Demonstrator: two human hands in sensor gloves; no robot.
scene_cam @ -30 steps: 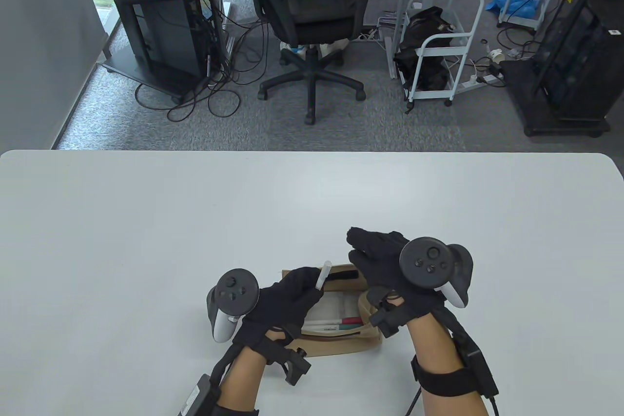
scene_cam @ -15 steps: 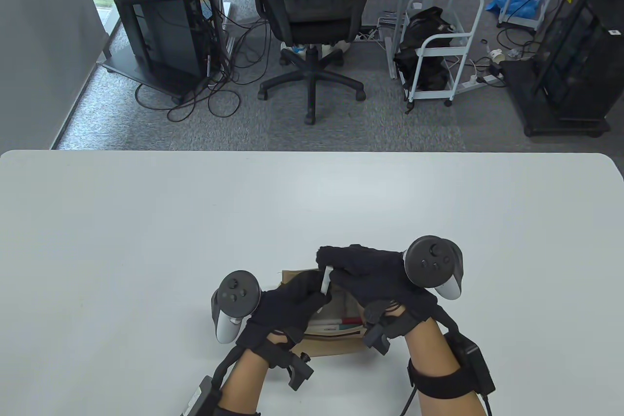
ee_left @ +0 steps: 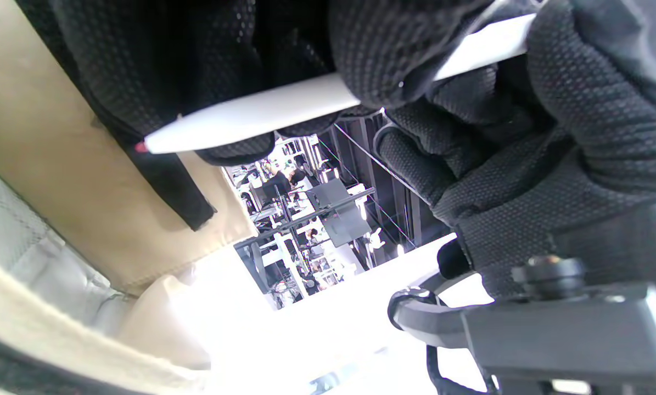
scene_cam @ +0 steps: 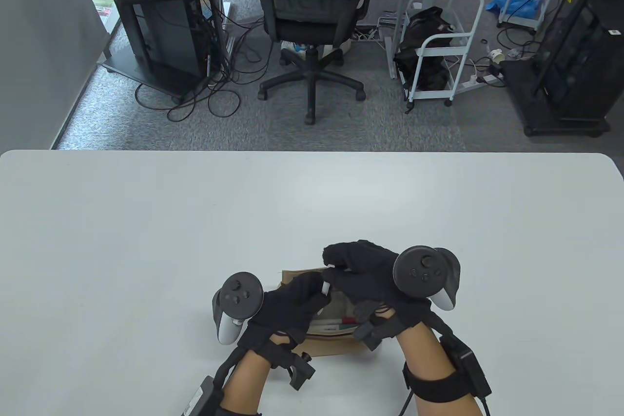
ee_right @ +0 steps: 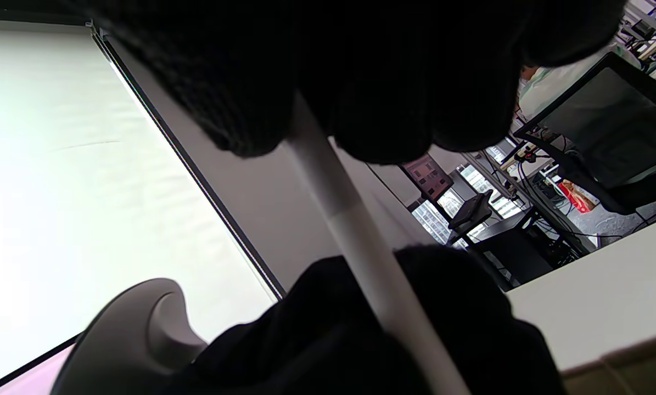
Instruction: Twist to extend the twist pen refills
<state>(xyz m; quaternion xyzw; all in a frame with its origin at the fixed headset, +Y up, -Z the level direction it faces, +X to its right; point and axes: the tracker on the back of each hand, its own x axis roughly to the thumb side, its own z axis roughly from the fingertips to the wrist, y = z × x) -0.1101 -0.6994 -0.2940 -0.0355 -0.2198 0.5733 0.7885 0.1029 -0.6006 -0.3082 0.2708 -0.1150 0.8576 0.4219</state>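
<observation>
A slim white twist pen is held between both gloved hands above an open tan pencil case near the table's front edge. My left hand grips its lower half; in the left wrist view the pen shows a small red tip poking out at the front end. My right hand pinches its upper end; in the right wrist view the pen runs from my right fingers down into the left glove. More pens lie inside the case.
The white table stretches wide to the left, right and far side of the case. Beyond its far edge stand an office chair, a computer rack and a white cart on the floor.
My right hand came in from the right, where it hovered with fingers spread, and took hold of the pen's upper end. The left hand has kept its grip and drawn slightly nearer.
</observation>
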